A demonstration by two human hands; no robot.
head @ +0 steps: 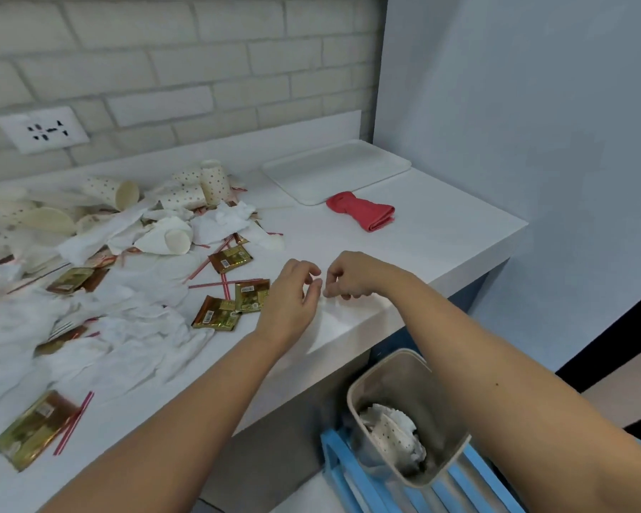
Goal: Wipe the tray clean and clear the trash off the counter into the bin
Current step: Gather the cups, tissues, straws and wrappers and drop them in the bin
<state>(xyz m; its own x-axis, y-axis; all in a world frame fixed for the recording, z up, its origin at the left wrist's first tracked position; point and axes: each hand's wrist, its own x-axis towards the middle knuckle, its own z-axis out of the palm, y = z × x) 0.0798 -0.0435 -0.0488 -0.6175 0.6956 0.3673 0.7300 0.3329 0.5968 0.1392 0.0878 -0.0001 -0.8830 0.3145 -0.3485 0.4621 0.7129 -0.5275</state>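
View from a head-worn camera, looking down at a white counter (441,231) against a pale brick wall. One beige bin (396,379) stood on the floor at 5 o'clock, below the counter's front edge. It held crumpled white paper (404,425) and what looked like a crushed dotted cup. The bin rested on a blue slatted frame (352,475).

One white tray (335,172) lay flat at 12 o'clock, by the corner where the brick met a plain blue wall. One folded red cloth (361,211) lay at 1 o'clock, just beside the tray's near edge.

The trash covered the counter from 8 to 11 o'clock. At least six paper cups (215,181) showed, most with red dots and most tipped over. Six gold-brown sachets (251,295) could be counted, one of them half buried. Several thin red-striped straws (73,423) lay among them, too tangled to count. Crumpled white tissues (141,327) filled the gaps. One wall socket (43,129) sat at 10 o'clock.

Both bare forearms reached in from 6 o'clock. The left hand (293,294) and right hand (348,275) met close together at the centre, over the counter's front edge. Fingers of both were curled with tips nearly touching; whether either pinched anything could not be told through the blur
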